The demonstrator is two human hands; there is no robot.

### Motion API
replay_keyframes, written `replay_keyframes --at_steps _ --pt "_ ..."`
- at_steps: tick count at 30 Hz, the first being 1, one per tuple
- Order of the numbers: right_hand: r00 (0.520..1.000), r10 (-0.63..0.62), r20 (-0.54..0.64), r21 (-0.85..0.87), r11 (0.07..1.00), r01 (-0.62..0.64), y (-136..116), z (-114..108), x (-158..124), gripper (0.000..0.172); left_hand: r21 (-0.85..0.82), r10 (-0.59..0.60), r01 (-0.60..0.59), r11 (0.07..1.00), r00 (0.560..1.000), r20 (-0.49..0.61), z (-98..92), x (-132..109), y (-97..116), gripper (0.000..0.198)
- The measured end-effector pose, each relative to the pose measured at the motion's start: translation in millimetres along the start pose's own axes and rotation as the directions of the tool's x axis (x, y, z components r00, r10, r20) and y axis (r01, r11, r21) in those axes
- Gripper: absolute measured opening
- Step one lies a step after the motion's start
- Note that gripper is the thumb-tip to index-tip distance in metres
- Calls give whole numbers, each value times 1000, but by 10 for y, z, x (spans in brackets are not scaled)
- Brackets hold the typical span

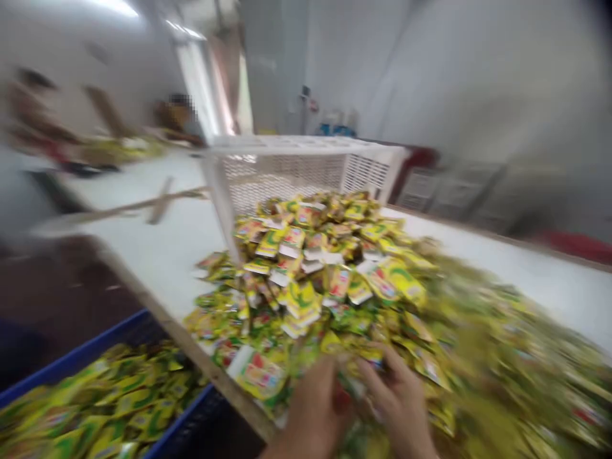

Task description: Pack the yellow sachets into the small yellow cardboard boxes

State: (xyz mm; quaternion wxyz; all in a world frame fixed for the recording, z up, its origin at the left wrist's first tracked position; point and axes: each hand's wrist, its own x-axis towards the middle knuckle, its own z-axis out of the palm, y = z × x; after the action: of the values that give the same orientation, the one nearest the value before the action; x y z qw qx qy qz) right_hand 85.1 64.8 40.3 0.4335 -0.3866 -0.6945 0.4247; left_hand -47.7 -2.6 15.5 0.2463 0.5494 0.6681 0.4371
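The crate (71, 357) sits below the bench (167, 255); on it, the basket (306, 146) opens onto heaped packets (302, 303). The left hand (318, 395) curls among them; blur hides whether it holds any. The right hand's (399, 395) fingers bend beside it, grip equally unclear. Light edge pinches should avoid dragging neighbours.

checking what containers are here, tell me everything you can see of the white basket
The white basket looks like plastic, with perforated, mesh-like walls. It appears tipped on its side on the white table, open side toward the wearer. Yellow packets lie inside and spill out in front; blur hides finer detail.
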Motion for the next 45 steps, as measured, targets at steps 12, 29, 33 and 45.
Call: replay_keyframes --at_steps 12,29,33,45 --pt "983 166 -80 -166 970 -178 9 -213 -110 21 234 188 -178 956 982 -20 247 102 -164 59" --pt "947 250 201 -198 957 -211 -215 -434 -592 27 -574 -263 578 581 800 539 102 -523 107 31" --pt "929 264 261 -270 944 -192 -311 -427 -617 27 -555 -300 590 587 795 528 56 -589 134 28" --pt "899 271 345 -318 935 -160 -302 -428 -581 20 -444 -469 632 635 772 428 -52 -740 23 42"
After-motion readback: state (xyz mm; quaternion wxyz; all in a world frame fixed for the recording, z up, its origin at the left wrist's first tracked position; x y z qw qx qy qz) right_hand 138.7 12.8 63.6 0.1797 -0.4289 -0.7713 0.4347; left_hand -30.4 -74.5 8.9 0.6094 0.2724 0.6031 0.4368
